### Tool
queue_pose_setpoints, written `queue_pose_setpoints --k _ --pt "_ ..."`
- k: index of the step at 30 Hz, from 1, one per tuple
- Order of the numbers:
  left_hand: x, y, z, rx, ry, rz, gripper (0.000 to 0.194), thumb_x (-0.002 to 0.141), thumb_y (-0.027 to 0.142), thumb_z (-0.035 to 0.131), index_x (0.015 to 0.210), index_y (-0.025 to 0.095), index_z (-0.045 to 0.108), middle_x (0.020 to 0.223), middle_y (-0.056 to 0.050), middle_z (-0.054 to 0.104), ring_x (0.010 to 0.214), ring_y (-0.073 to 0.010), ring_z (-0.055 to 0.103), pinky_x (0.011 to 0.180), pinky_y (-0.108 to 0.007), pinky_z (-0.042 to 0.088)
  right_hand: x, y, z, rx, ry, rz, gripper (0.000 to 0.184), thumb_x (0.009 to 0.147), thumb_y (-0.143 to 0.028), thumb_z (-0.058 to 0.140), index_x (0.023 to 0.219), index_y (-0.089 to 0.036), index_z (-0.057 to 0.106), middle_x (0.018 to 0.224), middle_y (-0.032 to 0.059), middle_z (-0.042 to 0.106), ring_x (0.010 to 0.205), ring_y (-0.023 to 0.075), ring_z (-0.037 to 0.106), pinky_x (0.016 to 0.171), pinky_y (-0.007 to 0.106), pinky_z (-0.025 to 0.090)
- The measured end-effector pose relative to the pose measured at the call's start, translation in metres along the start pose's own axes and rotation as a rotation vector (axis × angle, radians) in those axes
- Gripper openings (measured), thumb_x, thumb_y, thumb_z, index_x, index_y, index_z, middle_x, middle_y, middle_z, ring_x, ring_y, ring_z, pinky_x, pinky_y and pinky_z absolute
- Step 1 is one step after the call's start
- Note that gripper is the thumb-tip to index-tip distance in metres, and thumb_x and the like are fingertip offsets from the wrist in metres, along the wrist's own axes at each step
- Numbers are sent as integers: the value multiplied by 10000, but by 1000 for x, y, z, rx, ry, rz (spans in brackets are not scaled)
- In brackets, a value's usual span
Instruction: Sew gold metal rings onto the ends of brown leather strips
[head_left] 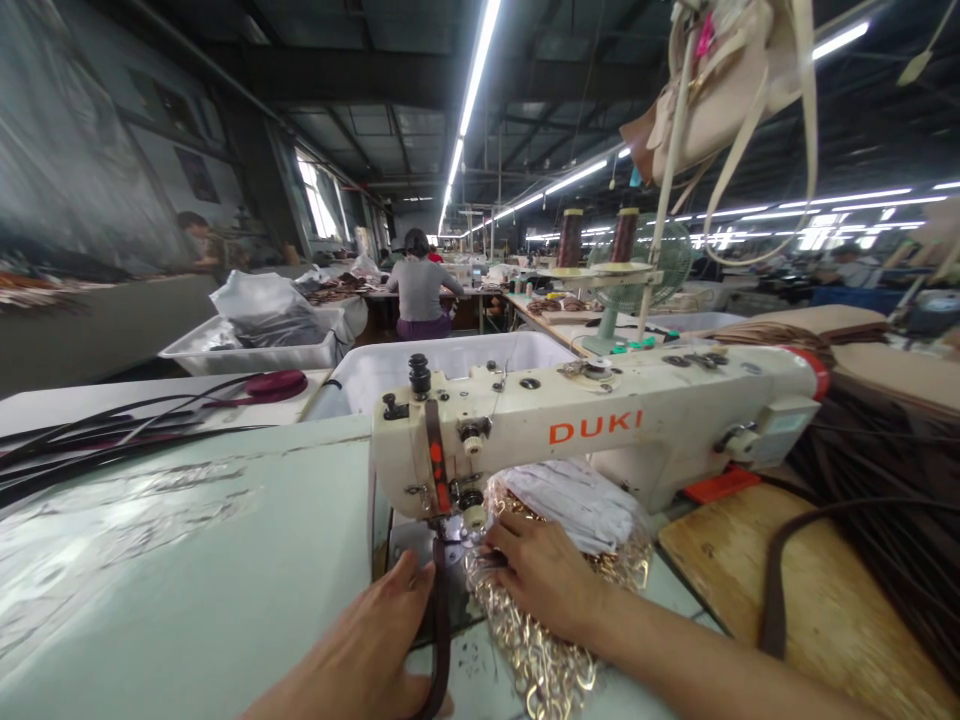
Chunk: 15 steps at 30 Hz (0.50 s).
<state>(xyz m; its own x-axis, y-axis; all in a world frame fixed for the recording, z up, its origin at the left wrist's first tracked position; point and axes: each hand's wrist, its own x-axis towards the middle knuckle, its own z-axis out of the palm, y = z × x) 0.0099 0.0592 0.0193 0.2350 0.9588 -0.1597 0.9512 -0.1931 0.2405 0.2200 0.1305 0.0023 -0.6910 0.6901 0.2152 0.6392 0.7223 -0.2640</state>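
Under the sewing machine [600,425] head, near the worktop [187,560] front edge, the left hand [367,650] lies flat, fingers pressing a dark strap [440,630]. Just beside it, the right hand [544,575] rests, fingers spread, on a bag of gold rings [555,660].

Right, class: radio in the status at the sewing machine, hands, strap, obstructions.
Left hand flat by strap. Right hand resting on bag of metal rings. Strap runs under the needle. Bag crowds its right side.
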Motion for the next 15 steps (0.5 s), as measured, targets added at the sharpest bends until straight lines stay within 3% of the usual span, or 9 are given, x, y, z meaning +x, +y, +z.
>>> queue_pose_setpoints --k 2,3,6,8,11,15 --pt "-2 5 11 90 16 -33 1000 480 386 772 1327 -42 457 1291 -276 510 1195 -389 502 1053 -430 391 0 0 0 -2 5 -1 161 855 -205 559 1011 -202 600 992 27 635 913 201 599 735 287 421" --pt "-4 7 18 144 39 -18 1016 499 430 772 1337 -45 448 1332 -290 485 1232 -403 472 1067 -438 374 0 0 0 -7 8 -1 158 852 -202 559 1006 -202 596 988 24 634 905 199 600 730 287 420" --pt "-8 7 41 316 190 103 874 630 470 696 1328 -8 480 1374 -276 478 1278 -391 452 1052 -434 400 0 0 -1 -21 18 -4 146 841 -197 562 985 -200 586 978 17 635 883 195 604 710 284 416" --pt "-10 6 54 472 315 168 686 692 345 638 1286 19 531 1331 -252 530 1246 -359 504 1009 -406 452 -1 0 -1 -26 23 -10 136 839 -195 563 973 -201 583 974 15 635 872 192 608 704 283 415" --pt "-14 1 64 741 497 292 519 672 116 523 1180 65 616 1201 -182 646 1113 -288 624 906 -330 533 -2 0 -1 -28 21 -10 136 841 -195 560 975 -205 583 974 14 637 863 196 615 699 287 422" --pt "-23 -7 68 863 664 510 470 671 97 476 1111 89 641 1080 -123 715 962 -230 697 771 -230 574 0 -1 -1 -26 17 18 167 834 -183 563 995 -216 591 1008 14 645 900 215 621 721 305 449"
